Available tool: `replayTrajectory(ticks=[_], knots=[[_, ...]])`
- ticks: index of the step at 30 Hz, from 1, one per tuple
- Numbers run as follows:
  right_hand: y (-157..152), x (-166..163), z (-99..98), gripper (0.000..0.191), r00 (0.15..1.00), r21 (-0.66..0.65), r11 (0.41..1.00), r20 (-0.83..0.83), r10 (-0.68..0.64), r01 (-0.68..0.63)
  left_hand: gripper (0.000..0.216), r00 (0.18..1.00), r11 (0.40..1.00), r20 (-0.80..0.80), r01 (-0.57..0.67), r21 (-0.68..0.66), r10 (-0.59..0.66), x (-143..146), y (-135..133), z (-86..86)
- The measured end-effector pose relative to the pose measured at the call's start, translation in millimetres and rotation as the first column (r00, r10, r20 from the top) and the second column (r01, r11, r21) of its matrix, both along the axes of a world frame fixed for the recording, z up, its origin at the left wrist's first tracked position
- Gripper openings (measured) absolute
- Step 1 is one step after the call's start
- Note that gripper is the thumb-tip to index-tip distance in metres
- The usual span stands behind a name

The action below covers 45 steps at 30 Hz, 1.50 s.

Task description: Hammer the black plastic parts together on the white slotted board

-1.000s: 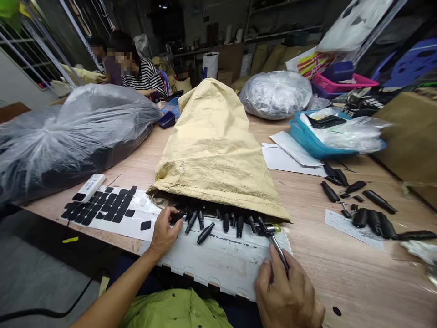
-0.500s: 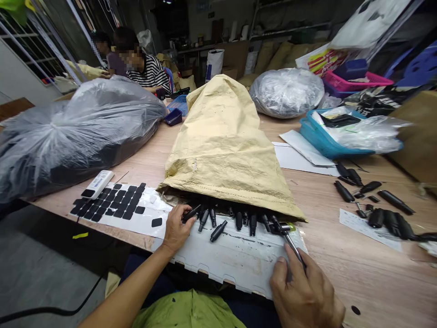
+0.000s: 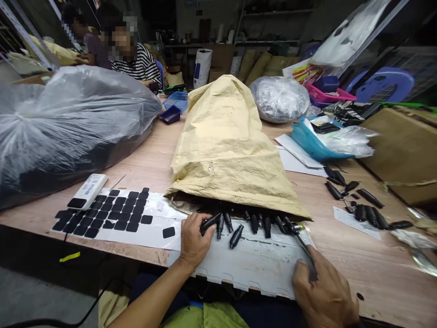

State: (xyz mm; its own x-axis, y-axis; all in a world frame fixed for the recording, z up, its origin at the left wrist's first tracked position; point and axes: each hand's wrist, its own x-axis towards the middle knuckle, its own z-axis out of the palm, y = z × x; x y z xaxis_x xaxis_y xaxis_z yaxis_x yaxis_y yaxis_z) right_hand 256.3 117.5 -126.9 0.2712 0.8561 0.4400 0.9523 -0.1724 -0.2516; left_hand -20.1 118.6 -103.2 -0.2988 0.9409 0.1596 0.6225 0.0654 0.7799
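Observation:
My left hand (image 3: 195, 240) is closed on a black cylindrical handle (image 3: 209, 224) at the left part of the paper sack's open mouth. In my right hand (image 3: 324, 287) is a hammer-like tool (image 3: 303, 243) with a shiny metal shaft and a dark grip. Its head rests by the right side of the mouth, close to other black pieces. Several similar black handles (image 3: 267, 227) stick out from under the tan sack (image 3: 228, 150). One loose handle (image 3: 236, 236) lies on the grey board (image 3: 246, 264) between my hands. What lies deeper in the sack is hidden.
Left are a sheet of black stickers (image 3: 155, 237), a white box-shaped device (image 3: 89, 191) and a large filled plastic bag (image 3: 102, 109). Right are black parts (image 3: 370, 216), a blue basket (image 3: 300, 136) and a cardboard box (image 3: 406, 150). Two people sit at the back left.
The head view has shifted, so most of the table scene sits differently in the picture. My left hand still grips the black handle, now showing more of it. The right hand keeps its tool.

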Motion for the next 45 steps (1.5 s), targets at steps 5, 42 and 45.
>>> replayTrajectory(ticks=[5, 42, 45], knots=[[3, 3, -4.2, 0.044, 1.0, -0.01, 1.0, 0.02, 0.004, -0.004, 0.013, 0.999, 0.999, -0.005, 0.039, -0.017, -0.039, -1, -1, 2.9], [4, -2, -2.2, 0.04, 0.997, -0.013, 1.0, -0.083, 0.006, -0.007, 0.009, 0.813, 0.847, -0.284, 0.531, 0.002, -0.509, 60, 5, 7.2], [3, -2, -1.7, 0.04, 0.996, -0.006, 1.0, -0.089, 0.011, -0.011, 0.014, 0.834, 0.863, -0.269, 0.505, 0.021, -0.482, 52, -8, 9.8]])
